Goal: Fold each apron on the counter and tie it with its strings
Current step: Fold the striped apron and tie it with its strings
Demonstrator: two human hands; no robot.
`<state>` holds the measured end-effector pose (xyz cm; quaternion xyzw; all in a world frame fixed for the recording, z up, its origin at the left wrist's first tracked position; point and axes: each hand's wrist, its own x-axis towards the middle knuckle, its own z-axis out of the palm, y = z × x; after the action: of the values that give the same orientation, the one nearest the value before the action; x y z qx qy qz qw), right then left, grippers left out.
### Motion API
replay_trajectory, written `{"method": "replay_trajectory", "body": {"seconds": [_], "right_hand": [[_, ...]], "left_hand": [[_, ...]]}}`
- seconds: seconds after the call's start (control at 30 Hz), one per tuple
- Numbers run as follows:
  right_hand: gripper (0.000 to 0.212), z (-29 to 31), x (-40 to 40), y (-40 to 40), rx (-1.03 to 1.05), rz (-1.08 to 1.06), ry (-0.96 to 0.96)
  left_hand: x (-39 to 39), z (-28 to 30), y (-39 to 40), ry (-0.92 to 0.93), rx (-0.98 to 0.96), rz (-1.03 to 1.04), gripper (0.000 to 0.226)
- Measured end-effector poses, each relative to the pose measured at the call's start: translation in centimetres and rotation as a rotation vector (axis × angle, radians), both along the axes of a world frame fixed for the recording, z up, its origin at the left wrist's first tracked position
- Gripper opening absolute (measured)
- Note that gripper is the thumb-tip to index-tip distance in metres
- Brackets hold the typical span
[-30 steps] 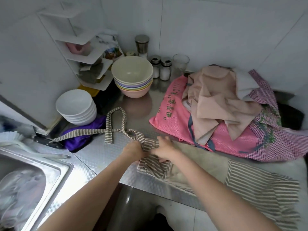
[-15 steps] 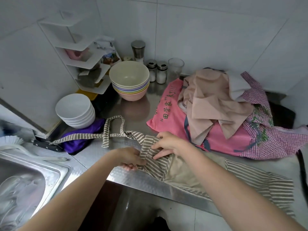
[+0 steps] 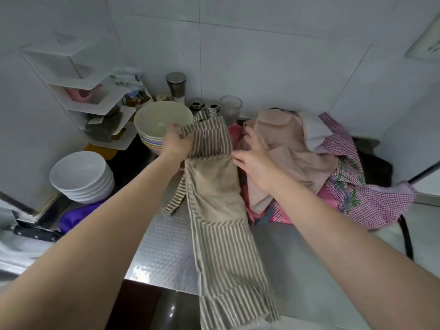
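Note:
A brown-and-cream striped apron with a plain beige panel hangs lengthwise from my hands, lifted above the steel counter; its lower end drops past the counter's front edge. My left hand grips the apron's top left corner in front of the stacked bowls. My right hand is at the apron's right edge with fingers spread, and whether it pinches the cloth is unclear. One striped strap dangles at the left. A pile of other aprons, beige and pink checked, lies at the right.
Stacked coloured bowls and stacked white bowls stand at the left, with a purple cloth below them. Shakers and a glass line the back wall. A white corner shelf hangs at the left. A black knife handle lies at the far left.
Both hands have lifted the striped apron off the counter and away from me, so it now hangs lengthwise instead of lying bunched across the front edge.

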<state>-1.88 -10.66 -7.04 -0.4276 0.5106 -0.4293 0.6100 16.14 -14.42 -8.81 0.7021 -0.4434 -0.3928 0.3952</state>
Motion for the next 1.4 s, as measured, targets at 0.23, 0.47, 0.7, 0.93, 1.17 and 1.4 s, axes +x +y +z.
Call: {"method": "replay_trajectory", "body": {"seconds": [0.23,0.47,0.7,0.93,1.17,1.4], "right_hand": [[0.025,-7.2,-1.4,4.8,0.108,0.448,0.735],[0.044,-9.9,-0.2,7.7,-0.017,0.42,1.125],[0.012,-10.8,-1.1,12.4,0.301,0.143,0.997],[0.031,-11.8,-0.1,15.0,0.194,0.055,0.992],[0.026,-12.0,1.0,19.9,-0.33,0.532,1.161],[0.119,-11.3,2.1,21.9,-0.103,0.986,1.226]], "left_hand": [[-2.8,-6.3,6.4,-0.4,0.329,-0.284,0.033],[-0.5,-8.1,12.1,-0.339,0.502,-0.314,0.024],[-0.2,-9.7,15.8,-0.219,0.641,-0.391,0.025],[-0.5,-10.2,18.1,-0.374,0.506,-0.359,0.016],[-0.7,-10.4,20.8,-0.306,0.413,-0.279,0.02],[-0.2,-11.1,23.1,-0.14,0.36,-0.429,0.032]]}}
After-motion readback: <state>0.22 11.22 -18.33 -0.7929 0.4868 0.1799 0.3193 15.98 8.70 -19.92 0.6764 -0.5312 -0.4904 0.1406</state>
